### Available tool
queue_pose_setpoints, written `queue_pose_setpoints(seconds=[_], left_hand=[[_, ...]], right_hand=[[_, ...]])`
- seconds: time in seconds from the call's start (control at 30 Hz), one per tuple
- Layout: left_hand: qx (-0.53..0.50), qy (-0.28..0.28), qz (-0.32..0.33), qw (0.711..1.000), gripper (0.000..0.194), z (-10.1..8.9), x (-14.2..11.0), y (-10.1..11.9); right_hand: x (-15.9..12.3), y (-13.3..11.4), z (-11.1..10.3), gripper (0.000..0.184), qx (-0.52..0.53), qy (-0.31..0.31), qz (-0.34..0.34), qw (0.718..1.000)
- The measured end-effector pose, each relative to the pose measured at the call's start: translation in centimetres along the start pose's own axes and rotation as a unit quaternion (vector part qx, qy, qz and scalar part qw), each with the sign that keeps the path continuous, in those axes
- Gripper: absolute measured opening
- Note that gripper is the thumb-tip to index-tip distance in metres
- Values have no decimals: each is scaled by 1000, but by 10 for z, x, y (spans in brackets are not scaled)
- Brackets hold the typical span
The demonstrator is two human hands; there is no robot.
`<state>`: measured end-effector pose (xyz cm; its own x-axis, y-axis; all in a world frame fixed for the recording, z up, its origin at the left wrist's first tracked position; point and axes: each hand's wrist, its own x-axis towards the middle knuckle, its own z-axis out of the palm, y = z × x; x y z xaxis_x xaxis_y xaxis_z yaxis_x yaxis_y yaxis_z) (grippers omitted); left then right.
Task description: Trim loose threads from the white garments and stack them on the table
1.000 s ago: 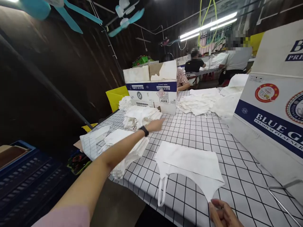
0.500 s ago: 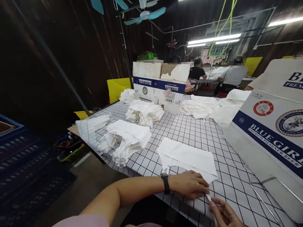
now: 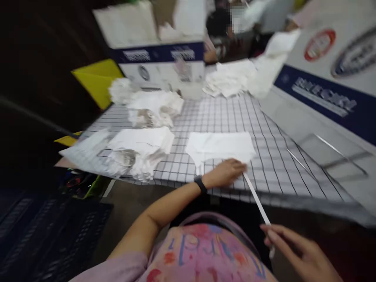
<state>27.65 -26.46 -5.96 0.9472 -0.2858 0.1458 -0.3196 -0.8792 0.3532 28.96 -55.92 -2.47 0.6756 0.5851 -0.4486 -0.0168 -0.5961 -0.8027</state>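
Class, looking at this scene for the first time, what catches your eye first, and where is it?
A white strap stretches taut from the left hand, pressed on the white fabric piece at the checked table's near edge, down to the right hand. Stacks of white fabric lie left.

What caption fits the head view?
Left hand presses white fabric piece on checked table; right hand pulls its strap taut.

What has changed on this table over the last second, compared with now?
The left hand came back from the far stacks and now presses on the near edge of the flat white cloth piece. The right hand has drawn the white strap out toward the body, taut and pinched at its fingers. The camera tipped downward. The folded stacks and the printed boxes stayed put.
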Motion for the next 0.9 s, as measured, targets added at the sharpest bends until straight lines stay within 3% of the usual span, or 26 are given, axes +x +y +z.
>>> queue_pose_setpoints(seconds=[0.13, 0.27, 0.4, 0.6, 0.73, 0.9], left_hand=[[-55, 31, -40, 997, 38, 4, 4, -5], [-62, 29, -43, 997, 39, 6, 5, -4], [-70, 73, -40, 994, 38, 3, 1, 16], [-86, 216, 35, 972, 24, 7, -7, 52], [-17, 272, 99, 957, 25, 1, -9, 56], [-11, 232, 163, 959, 23, -4, -5, 53]], right_hand=[[-17, -17, -17, 41, 89, -19, 2, 996], [-18, -18, -21, 38, 226, -66, -11, 972], [-3, -16, -14, 42, 300, -16, -47, 953], [37, -29, -1, 47, 361, 32, -72, 929], [48, -34, 2, 39, 405, 34, -61, 912], [48, -30, 3, 46, 390, -10, -14, 921]])
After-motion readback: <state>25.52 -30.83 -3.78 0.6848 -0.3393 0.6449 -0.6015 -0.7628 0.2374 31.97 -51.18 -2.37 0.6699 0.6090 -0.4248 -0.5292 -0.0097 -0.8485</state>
